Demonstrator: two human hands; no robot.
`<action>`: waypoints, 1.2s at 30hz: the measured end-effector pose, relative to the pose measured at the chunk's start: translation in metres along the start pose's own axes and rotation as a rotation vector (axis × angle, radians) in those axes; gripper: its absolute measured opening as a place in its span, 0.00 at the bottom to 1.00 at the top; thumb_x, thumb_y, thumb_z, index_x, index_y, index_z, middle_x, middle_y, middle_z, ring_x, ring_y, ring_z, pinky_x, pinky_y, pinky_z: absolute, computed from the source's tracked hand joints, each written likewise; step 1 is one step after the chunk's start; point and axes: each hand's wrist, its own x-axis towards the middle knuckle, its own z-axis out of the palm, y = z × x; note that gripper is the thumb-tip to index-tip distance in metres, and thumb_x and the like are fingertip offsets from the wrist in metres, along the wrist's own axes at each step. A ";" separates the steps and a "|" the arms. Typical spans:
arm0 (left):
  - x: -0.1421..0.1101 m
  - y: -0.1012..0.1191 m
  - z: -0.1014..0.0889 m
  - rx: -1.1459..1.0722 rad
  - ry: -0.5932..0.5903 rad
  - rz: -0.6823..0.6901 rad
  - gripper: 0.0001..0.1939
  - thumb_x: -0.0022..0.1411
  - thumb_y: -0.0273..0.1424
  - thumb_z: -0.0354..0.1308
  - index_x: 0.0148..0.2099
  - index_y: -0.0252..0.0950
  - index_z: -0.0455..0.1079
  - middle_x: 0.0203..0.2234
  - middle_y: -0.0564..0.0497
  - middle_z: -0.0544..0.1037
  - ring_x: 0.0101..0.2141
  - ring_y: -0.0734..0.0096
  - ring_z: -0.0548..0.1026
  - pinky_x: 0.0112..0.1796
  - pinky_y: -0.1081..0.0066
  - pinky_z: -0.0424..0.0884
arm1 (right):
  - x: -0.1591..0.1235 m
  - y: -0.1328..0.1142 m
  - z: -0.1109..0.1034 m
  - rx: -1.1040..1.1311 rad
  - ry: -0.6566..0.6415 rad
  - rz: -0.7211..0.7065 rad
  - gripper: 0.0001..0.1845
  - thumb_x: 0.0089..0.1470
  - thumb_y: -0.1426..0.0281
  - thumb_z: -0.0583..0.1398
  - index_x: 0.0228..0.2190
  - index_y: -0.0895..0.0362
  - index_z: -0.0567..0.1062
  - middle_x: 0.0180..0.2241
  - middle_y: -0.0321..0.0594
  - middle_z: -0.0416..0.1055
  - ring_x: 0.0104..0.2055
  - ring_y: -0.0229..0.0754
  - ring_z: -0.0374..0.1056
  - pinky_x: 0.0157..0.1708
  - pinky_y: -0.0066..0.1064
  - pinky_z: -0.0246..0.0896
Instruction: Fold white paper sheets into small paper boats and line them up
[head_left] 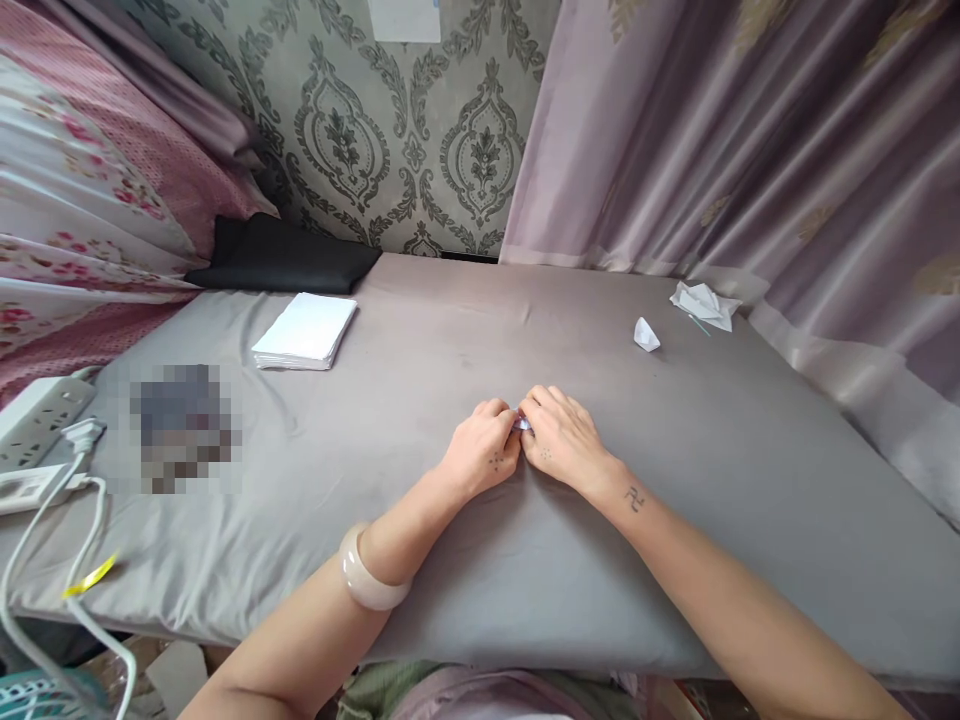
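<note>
Nearest the camera, at about 7 o'clock, a pale, glossy stone bangle circles the left wrist. Just beyond, near the middle of the grey cloth-covered table, the left hand and the right hand meet with fingertips touching. Both are closed in a pinch on a small folded piece of white paper, of which only a sliver shows between the fingers; it sits low against the cloth, pressed down between the two hands.

At 9 o'clock, on the table's left edge, lie white power strips with white cables trailing down over the edge. Farther out, at 11 o'clock from the hands, rests a neat stack of white paper sheets, and behind it a flat black cushion lies against the patterned grey-green wallpaper.

At 2 o'clock, well apart from the hands, stands a small white folded paper figure, and just past it, near the table's far right corner, a crumpled white paper piece lies at the foot of the mauve satin curtain.
</note>
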 end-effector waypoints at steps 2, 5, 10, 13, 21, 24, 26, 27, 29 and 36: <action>0.000 -0.001 0.000 -0.006 -0.008 0.002 0.14 0.63 0.27 0.47 0.49 0.37 0.69 0.43 0.45 0.73 0.46 0.62 0.71 0.44 0.66 0.72 | 0.001 0.001 0.001 -0.007 -0.008 -0.008 0.09 0.57 0.74 0.52 0.35 0.57 0.72 0.40 0.46 0.69 0.44 0.46 0.62 0.40 0.36 0.55; 0.000 -0.003 0.001 0.002 -0.016 0.002 0.14 0.63 0.25 0.47 0.49 0.36 0.69 0.45 0.45 0.73 0.46 0.62 0.71 0.44 0.66 0.72 | 0.002 0.002 0.003 0.000 -0.031 -0.007 0.09 0.56 0.74 0.53 0.35 0.57 0.73 0.41 0.45 0.70 0.44 0.46 0.62 0.40 0.35 0.56; 0.000 -0.006 0.002 0.049 -0.004 0.041 0.16 0.63 0.24 0.45 0.50 0.36 0.68 0.45 0.45 0.73 0.46 0.62 0.71 0.43 0.66 0.72 | 0.005 0.003 0.001 0.037 -0.078 -0.004 0.09 0.57 0.73 0.53 0.35 0.57 0.74 0.44 0.44 0.70 0.45 0.45 0.64 0.39 0.34 0.59; -0.001 -0.007 0.003 0.079 0.005 0.077 0.16 0.63 0.23 0.45 0.50 0.35 0.67 0.44 0.45 0.74 0.45 0.62 0.72 0.43 0.65 0.72 | 0.011 0.006 -0.003 0.062 -0.115 -0.009 0.09 0.58 0.71 0.53 0.33 0.57 0.74 0.43 0.44 0.70 0.45 0.45 0.64 0.37 0.34 0.59; -0.001 -0.008 -0.001 0.037 0.039 0.024 0.17 0.61 0.22 0.46 0.48 0.38 0.69 0.44 0.47 0.75 0.46 0.63 0.72 0.41 0.68 0.72 | 0.022 0.009 -0.009 0.058 -0.203 -0.076 0.10 0.61 0.72 0.52 0.31 0.57 0.72 0.40 0.45 0.70 0.43 0.44 0.64 0.33 0.33 0.57; -0.001 -0.007 -0.003 0.032 0.016 0.005 0.15 0.61 0.22 0.46 0.45 0.38 0.70 0.42 0.48 0.76 0.44 0.63 0.72 0.40 0.68 0.72 | 0.021 0.008 -0.007 0.031 -0.209 -0.097 0.10 0.61 0.73 0.53 0.31 0.57 0.73 0.40 0.45 0.69 0.44 0.44 0.64 0.32 0.33 0.56; -0.001 -0.007 -0.004 0.037 0.006 -0.003 0.16 0.61 0.21 0.45 0.45 0.37 0.71 0.42 0.48 0.76 0.44 0.63 0.73 0.39 0.68 0.72 | 0.020 0.008 -0.007 0.030 -0.205 -0.103 0.10 0.61 0.73 0.53 0.31 0.57 0.73 0.40 0.45 0.69 0.44 0.45 0.63 0.32 0.33 0.56; 0.000 -0.007 -0.003 0.041 0.007 -0.002 0.16 0.61 0.21 0.45 0.45 0.37 0.71 0.43 0.48 0.76 0.44 0.63 0.72 0.39 0.68 0.72 | 0.020 0.008 -0.008 0.041 -0.207 -0.106 0.10 0.61 0.73 0.53 0.31 0.57 0.73 0.40 0.45 0.69 0.44 0.44 0.63 0.32 0.32 0.55; 0.000 -0.008 -0.003 0.046 0.013 0.012 0.16 0.61 0.21 0.45 0.46 0.37 0.70 0.44 0.48 0.76 0.44 0.64 0.72 0.39 0.68 0.71 | 0.020 0.010 -0.010 0.066 -0.229 -0.102 0.09 0.60 0.74 0.53 0.30 0.57 0.72 0.41 0.44 0.69 0.44 0.44 0.64 0.31 0.32 0.55; 0.001 -0.011 -0.001 0.045 0.004 0.024 0.16 0.62 0.22 0.46 0.46 0.39 0.71 0.43 0.49 0.76 0.43 0.65 0.72 0.38 0.69 0.71 | 0.026 0.012 -0.013 0.053 -0.267 -0.147 0.08 0.56 0.78 0.56 0.28 0.57 0.71 0.38 0.43 0.69 0.44 0.44 0.64 0.32 0.32 0.54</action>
